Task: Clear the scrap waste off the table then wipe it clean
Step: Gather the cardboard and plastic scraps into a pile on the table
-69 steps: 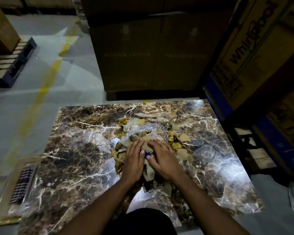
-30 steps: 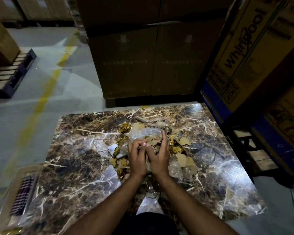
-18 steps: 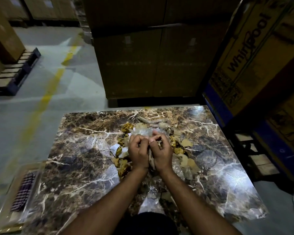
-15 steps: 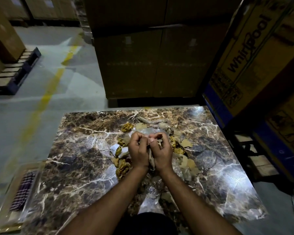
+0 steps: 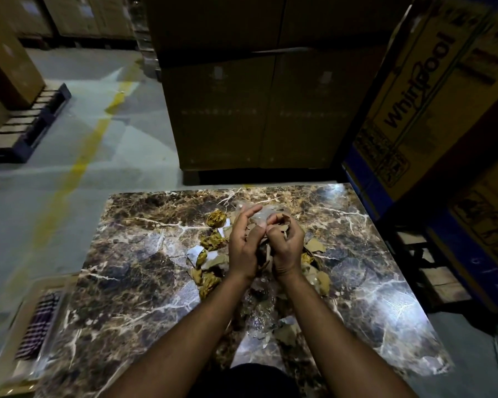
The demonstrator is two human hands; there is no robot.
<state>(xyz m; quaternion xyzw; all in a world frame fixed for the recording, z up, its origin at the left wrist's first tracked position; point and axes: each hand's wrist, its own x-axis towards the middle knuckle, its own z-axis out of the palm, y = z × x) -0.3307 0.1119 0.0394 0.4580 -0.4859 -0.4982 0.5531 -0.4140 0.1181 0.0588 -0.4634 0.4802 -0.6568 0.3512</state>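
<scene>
On the table (image 5: 133, 277), scraps (image 5: 266, 248) between both hands' fingers (image 5: 250, 216).

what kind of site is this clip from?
Most likely a warehouse or stockroom: tall stacked cardboard cartons, one printed Whirlpool, a pallet under boxes, and a yellow lane line painted on the concrete floor.

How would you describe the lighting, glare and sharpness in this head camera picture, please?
Head view: dim overall, boxes behind nearly black; a bright patch of glare on the marble table at right; the checked cloth at the left edge is smeared; wide-angle bending tilts the Whirlpool carton; the left hand, right hand and scrap pile read fairly clearly.
</scene>
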